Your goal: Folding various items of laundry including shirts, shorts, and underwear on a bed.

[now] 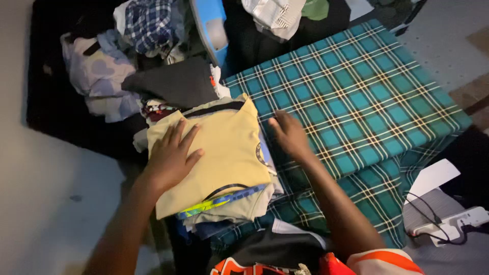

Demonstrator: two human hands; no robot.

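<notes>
On folded yellow shirt (224, 147): left hand (170, 155) spread flat | right hand (289, 133) just beside it, flat on plaid cloth (367, 97), fingers together

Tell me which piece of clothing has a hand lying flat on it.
The folded pale yellow shirt on top of the stack. The left hand lies flat on it. The checked blue shirt and dark grey garment behind it are untouched.
</notes>
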